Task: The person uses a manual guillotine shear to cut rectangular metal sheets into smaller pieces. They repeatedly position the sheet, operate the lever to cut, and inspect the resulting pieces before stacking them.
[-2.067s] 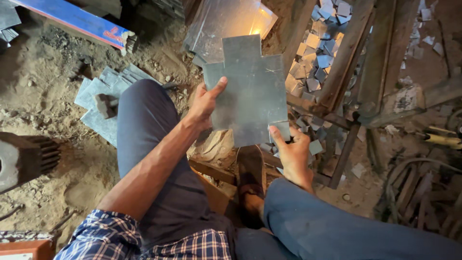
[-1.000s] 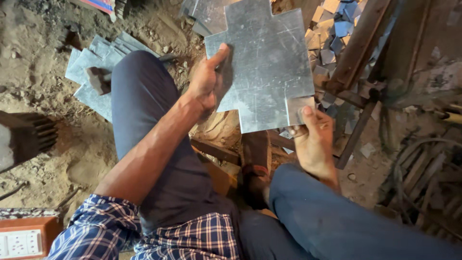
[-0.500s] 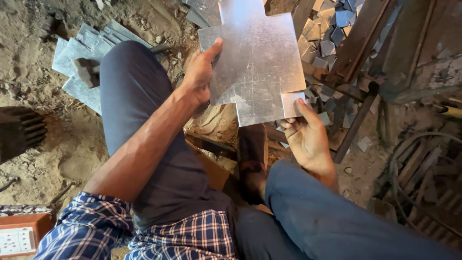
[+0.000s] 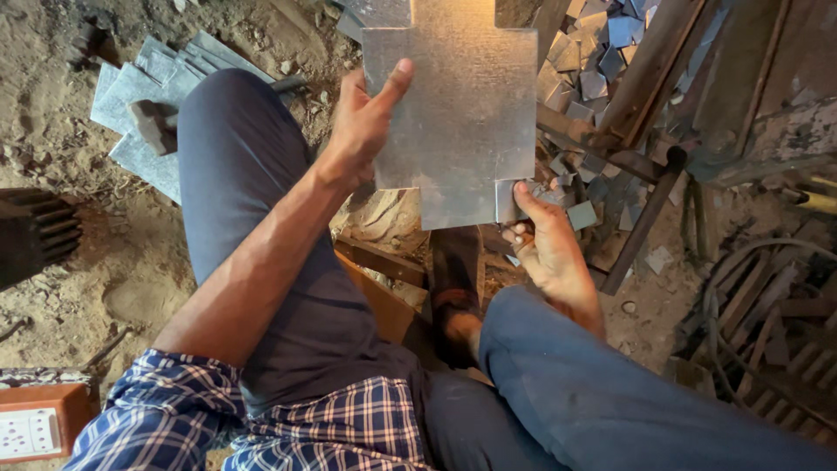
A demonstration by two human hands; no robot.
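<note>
Sheet metal, one piece, cross-shaped blank (image 4: 453,113), grey and dull, held above my knees with its long axis running away from me. Left hand (image 4: 366,122) clamps the blank's left edge, thumb on the upper face, fingers hidden beneath. Right hand (image 4: 545,244) pinches the blank's near right corner tab between thumb and fingers; it sits nearer my body than the left. Right of the blank: heap of small square offcuts (image 4: 602,70) and a rusted iron frame (image 4: 645,174). Left of the blank: stack of cut sheets (image 4: 139,96) on the dirt. Against the frame a second ago, the blank has squared up and sits higher in view.
</note>
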